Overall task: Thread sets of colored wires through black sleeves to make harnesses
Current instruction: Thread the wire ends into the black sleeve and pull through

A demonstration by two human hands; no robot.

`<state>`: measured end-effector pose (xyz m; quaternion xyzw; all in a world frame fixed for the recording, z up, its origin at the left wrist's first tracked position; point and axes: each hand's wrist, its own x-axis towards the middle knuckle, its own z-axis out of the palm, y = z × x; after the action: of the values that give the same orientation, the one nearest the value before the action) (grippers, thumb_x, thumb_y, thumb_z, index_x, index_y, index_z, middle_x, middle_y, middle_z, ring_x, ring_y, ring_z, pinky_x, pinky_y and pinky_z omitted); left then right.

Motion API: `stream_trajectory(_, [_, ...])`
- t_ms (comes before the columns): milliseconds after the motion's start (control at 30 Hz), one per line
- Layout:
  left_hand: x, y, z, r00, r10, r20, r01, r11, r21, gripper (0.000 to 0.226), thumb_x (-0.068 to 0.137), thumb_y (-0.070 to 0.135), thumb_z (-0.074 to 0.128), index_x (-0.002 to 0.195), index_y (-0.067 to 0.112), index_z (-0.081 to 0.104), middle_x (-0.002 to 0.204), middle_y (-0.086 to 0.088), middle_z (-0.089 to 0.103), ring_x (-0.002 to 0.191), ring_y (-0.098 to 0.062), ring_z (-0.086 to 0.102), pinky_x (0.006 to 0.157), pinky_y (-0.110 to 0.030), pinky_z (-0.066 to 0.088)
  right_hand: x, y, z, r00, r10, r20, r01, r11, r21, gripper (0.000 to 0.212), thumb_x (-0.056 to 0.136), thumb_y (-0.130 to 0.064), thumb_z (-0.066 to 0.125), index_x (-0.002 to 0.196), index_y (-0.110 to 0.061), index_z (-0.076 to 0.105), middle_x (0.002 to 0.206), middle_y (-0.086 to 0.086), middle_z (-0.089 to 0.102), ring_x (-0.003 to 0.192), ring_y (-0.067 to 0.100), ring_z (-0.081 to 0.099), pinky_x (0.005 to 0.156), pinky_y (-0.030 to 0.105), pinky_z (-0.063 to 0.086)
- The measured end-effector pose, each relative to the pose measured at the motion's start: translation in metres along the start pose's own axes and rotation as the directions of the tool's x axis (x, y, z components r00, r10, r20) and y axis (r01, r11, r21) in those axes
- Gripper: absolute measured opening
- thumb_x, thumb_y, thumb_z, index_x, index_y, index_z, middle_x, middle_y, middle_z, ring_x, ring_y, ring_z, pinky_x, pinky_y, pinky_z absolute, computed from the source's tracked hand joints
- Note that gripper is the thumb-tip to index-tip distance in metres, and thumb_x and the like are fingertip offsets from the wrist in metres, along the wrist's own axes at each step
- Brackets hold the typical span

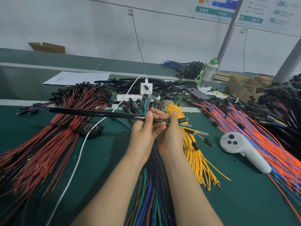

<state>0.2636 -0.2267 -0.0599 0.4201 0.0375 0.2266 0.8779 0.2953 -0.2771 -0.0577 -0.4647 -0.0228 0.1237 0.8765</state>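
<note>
My left hand (144, 129) grips the right end of a long black sleeve (97, 113) that points left over the green table (97, 152). Wire tips poke out of the sleeve's far left end. My right hand (171, 132) pinches a small set of colored wires (189, 128) with black and clear connectors, right at the sleeve's mouth. Beneath my hands lie a mixed bundle of green, blue and brown wires (153, 185) and a yellow wire bundle (197, 157).
Red and black wires (40, 144) fan out on the left, orange and blue wires (268, 144) on the right. A white controller (244, 152), a tape roll (91, 129), a white cable (78, 157), a power strip (128, 97), loose black sleeves (154, 84), a phone (198, 94) and a bottle (206, 75) lie around.
</note>
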Motion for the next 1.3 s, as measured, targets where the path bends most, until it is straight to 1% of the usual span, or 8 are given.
stream_trajectory(100, [0.003,0.011,-0.005,1.0,-0.013,-0.006,0.012,0.993,-0.117,0.028,0.1,0.017,0.041,0.081,0.004,0.057,0.071,-0.004,0.07,0.058,-0.006,0.063,0.056,-0.015,0.052,-0.004,-0.002,0.008,0.994,0.072,0.084,-0.084,0.986,0.145,0.046,0.093,-0.049,0.045,0.106,-0.011,0.066,0.096,0.005,0.072,0.084,0.013,0.068,0.078,0.023,0.054])
stream_trajectory(200, [0.006,0.02,-0.01,1.0,-0.009,-0.015,0.005,0.977,-0.214,0.028,0.099,0.017,0.043,0.079,0.003,0.058,0.075,-0.007,0.07,0.058,-0.006,0.063,0.057,-0.014,0.052,-0.006,-0.007,0.008,0.995,0.063,0.075,-0.083,0.952,0.295,0.065,0.075,-0.056,0.057,0.122,-0.012,0.056,0.104,0.008,0.068,0.091,0.02,0.064,0.079,0.028,0.052])
stream_trajectory(367, [0.004,0.013,-0.005,1.0,-0.024,-0.019,0.02,0.979,-0.203,0.032,0.1,0.018,0.042,0.076,0.005,0.058,0.07,-0.005,0.07,0.055,-0.007,0.062,0.054,-0.015,0.052,0.001,-0.007,-0.005,1.0,0.03,0.003,-0.028,0.877,0.48,0.043,0.097,-0.05,0.041,0.085,-0.017,0.065,0.089,0.002,0.073,0.079,0.018,0.061,0.065,0.026,0.051])
stream_trajectory(667, [-0.003,-0.005,0.005,1.0,-0.023,-0.005,0.022,0.999,-0.049,0.03,0.099,0.021,0.041,0.076,0.007,0.054,0.066,-0.002,0.068,0.053,-0.006,0.061,0.054,-0.016,0.052,0.009,0.005,-0.004,0.995,-0.034,-0.093,0.054,0.972,0.227,0.06,0.104,-0.04,0.026,0.076,-0.004,0.065,0.076,0.01,0.074,0.062,0.015,0.069,0.054,0.018,0.053])
stream_trajectory(833, [0.0,-0.003,-0.001,0.999,-0.042,-0.021,0.042,0.999,-0.014,0.03,0.1,0.022,0.04,0.082,0.006,0.056,0.075,-0.001,0.073,0.054,-0.005,0.059,0.055,-0.016,0.05,0.006,0.006,0.0,0.995,-0.082,-0.058,0.088,0.991,0.097,0.062,0.103,-0.046,0.028,0.074,-0.01,0.07,0.093,0.014,0.074,0.074,0.018,0.07,0.06,0.02,0.054])
stream_trajectory(1000, [0.004,0.009,-0.008,0.996,-0.085,0.03,0.089,0.979,-0.186,0.023,0.099,0.017,0.042,0.084,0.007,0.055,0.082,-0.006,0.07,0.053,-0.005,0.051,0.055,-0.017,0.049,0.003,-0.002,-0.003,0.998,-0.056,0.01,0.056,0.998,0.002,0.052,0.097,-0.051,0.039,0.109,-0.006,0.062,0.104,0.014,0.071,0.078,0.018,0.067,0.068,0.024,0.052])
stream_trajectory(1133, [0.011,0.02,-0.02,0.997,-0.056,-0.062,0.033,0.945,-0.327,0.024,0.099,0.016,0.044,0.081,0.006,0.056,0.081,-0.007,0.071,0.056,-0.005,0.056,0.061,-0.017,0.053,0.0,-0.009,-0.003,0.997,0.058,0.048,-0.068,0.97,0.232,0.052,0.091,-0.062,0.041,0.097,-0.014,0.057,0.106,0.01,0.065,0.098,0.021,0.063,0.091,0.034,0.05])
stream_trajectory(1300, [0.011,0.016,-0.019,0.996,-0.077,-0.054,0.057,0.951,-0.303,0.022,0.099,0.017,0.044,0.083,0.007,0.056,0.077,-0.003,0.071,0.056,-0.005,0.057,0.059,-0.017,0.053,0.003,-0.008,-0.007,0.993,0.076,0.094,-0.111,0.876,0.47,0.059,0.096,-0.063,0.024,0.107,-0.013,0.052,0.111,0.016,0.066,0.106,0.03,0.061,0.085,0.04,0.049])
